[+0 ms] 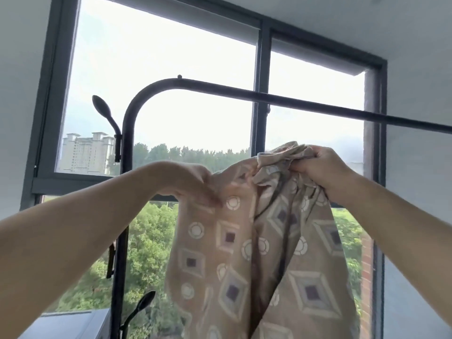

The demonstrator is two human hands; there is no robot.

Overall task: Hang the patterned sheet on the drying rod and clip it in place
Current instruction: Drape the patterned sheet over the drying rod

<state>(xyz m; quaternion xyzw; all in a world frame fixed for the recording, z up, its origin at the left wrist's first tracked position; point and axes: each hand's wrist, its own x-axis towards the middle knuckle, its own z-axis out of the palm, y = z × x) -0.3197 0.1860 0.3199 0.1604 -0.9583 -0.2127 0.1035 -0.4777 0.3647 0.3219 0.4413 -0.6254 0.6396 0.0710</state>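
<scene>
- A large dark-framed window fills the far wall. Trees and a pale tower block are seen through it, and the sky is washed out to white.
- The patterned sheet, tan with diamonds and circles, is held up in front of the window, below the drying rod and clear of it. Its lower part is cut off by the bottom edge, and deep folds hide much of the pattern at the centre.
- The drying rod is a dark bar running from a curved corner on the left to the right edge, where it is cut off. Nothing is draped over it.
- The rack's upright drops from that curve. Its foot is out of view.
- The right hand is clenched around a bunched top edge of the sheet, high on the right.
- The left hand is blurred. Its fingers are curled down into the sheet's upper left corner and are partly covered by cloth, so the exact grip is hard to make out.
- A dark flat-topped object sits at the lower left, cropped and unidentifiable.
- Two spoon-shaped hooks are fixed to the upright, one high and one low.
</scene>
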